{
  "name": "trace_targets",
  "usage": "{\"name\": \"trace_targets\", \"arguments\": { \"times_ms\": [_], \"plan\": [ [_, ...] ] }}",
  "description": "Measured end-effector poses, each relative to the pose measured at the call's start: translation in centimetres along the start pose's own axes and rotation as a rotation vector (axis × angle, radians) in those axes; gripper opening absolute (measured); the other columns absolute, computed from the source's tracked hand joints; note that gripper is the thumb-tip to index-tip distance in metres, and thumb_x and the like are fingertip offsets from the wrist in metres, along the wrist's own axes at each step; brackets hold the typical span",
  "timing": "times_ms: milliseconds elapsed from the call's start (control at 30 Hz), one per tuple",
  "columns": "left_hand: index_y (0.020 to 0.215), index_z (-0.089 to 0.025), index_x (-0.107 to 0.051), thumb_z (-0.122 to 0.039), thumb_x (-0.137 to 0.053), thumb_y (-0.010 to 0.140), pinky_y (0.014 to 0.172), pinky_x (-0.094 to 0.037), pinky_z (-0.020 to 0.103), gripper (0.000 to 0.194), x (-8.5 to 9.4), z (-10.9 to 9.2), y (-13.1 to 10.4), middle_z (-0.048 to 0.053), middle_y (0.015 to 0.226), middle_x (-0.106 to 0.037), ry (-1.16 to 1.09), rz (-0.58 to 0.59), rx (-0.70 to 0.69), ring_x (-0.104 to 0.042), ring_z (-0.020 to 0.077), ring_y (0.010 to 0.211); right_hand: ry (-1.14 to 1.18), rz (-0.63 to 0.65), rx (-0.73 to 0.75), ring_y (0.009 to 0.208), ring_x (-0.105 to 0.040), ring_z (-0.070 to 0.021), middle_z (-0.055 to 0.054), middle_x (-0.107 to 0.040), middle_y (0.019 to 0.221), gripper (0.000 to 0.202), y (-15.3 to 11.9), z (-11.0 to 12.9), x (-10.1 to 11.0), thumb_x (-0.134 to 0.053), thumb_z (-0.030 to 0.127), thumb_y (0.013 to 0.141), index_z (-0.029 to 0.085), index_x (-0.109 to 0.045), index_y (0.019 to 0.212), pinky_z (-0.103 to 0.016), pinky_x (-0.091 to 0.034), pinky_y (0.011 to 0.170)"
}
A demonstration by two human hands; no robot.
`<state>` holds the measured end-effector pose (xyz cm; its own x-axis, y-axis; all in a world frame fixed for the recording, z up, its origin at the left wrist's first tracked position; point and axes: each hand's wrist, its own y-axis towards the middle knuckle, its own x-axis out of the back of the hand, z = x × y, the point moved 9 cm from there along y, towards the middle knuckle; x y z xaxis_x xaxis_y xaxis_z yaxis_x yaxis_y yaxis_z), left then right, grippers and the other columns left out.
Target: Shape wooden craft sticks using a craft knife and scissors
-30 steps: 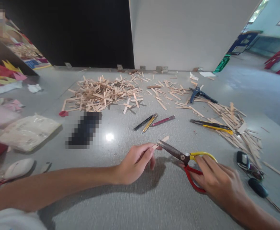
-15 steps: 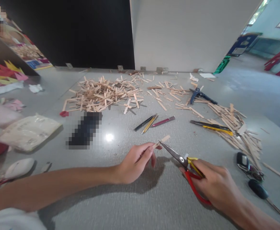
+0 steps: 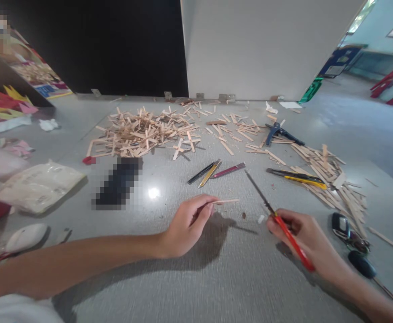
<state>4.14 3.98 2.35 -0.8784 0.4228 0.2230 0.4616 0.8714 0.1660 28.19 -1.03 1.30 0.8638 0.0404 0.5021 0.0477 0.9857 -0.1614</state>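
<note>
Faint marks show on the clear, crinkled plastic bag (image 3: 41,186) at the left, and a pale label (image 3: 335,70) on the blue panel (image 3: 340,59) at the far right; both are too blurred for me to read. The left hand (image 3: 184,229) is pinched tight on a thin, pale wooden stick (image 3: 228,201) above the grey table (image 3: 169,291), its long axis running left to right, free end pointing right. The right hand (image 3: 302,233) is clamped round the red-handled metal scissors (image 3: 286,231), whose blades point far and left, clear of the stick.
</note>
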Motion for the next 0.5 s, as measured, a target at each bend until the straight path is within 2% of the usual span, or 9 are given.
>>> {"name": "trace_targets", "arguments": {
  "times_ms": [67,133,233,367,500],
  "plan": [
    [0.106,-0.014,-0.072,-0.032,-0.048,0.108,0.056,-0.039,0.022,0.030,0.3,-0.1,0.1,0.000,0.077,-0.061,0.040,-0.026,-0.011,-0.051,0.0120,0.063,0.292,0.081,-0.043,0.054,-0.047,-0.0155,0.003,-0.052,0.063,0.065,0.0,-0.1,-0.3,-0.075,0.086,0.078,0.021,-0.071,0.079,-0.027,-0.046,0.050],
    [0.106,-0.015,-0.071,-0.034,-0.050,0.108,0.058,-0.041,0.023,0.029,0.3,0.0,0.1,0.001,0.079,-0.063,0.042,-0.029,0.007,-0.054,0.0127,0.065,0.600,0.231,-0.129,0.055,-0.050,-0.0154,0.001,-0.056,0.069,0.070,-0.3,0.2,-1.4,-0.070,0.089,0.080,0.020,-0.075,0.088,-0.032,-0.056,0.056],
    [0.108,-0.016,-0.069,-0.037,-0.055,0.106,0.059,-0.044,0.022,0.025,0.1,0.6,0.1,0.002,0.083,-0.066,-0.002,-0.021,0.055,-0.057,0.0134,0.068,0.883,0.505,-0.299,0.050,-0.050,-0.0135,0.001,-0.056,0.067,0.073,-1.5,0.9,-3.7,-0.064,0.089,0.085,0.017,-0.078,0.084,-0.037,-0.062,0.063],
    [0.109,-0.018,-0.061,-0.041,-0.055,0.108,0.053,-0.041,0.021,0.024,-0.7,1.3,-0.1,0.003,0.084,-0.070,-0.118,0.040,0.127,-0.052,0.0110,0.060,0.926,0.554,-0.286,0.045,-0.050,-0.0113,0.003,-0.055,0.065,0.073,-1.6,0.8,-4.2,-0.063,0.088,0.087,0.016,-0.077,0.083,-0.032,-0.061,0.059],
    [0.116,-0.021,-0.049,-0.051,-0.048,0.112,0.051,-0.041,0.022,0.030,-1.3,1.5,-0.6,0.004,0.087,-0.075,-0.222,0.084,0.151,-0.049,0.0101,0.054,0.868,0.619,-0.293,0.041,-0.050,-0.0113,0.003,-0.055,0.058,0.079,-3.0,-0.4,-5.7,-0.050,0.091,0.092,0.016,-0.071,0.083,-0.028,-0.057,0.053]
  ]
}}
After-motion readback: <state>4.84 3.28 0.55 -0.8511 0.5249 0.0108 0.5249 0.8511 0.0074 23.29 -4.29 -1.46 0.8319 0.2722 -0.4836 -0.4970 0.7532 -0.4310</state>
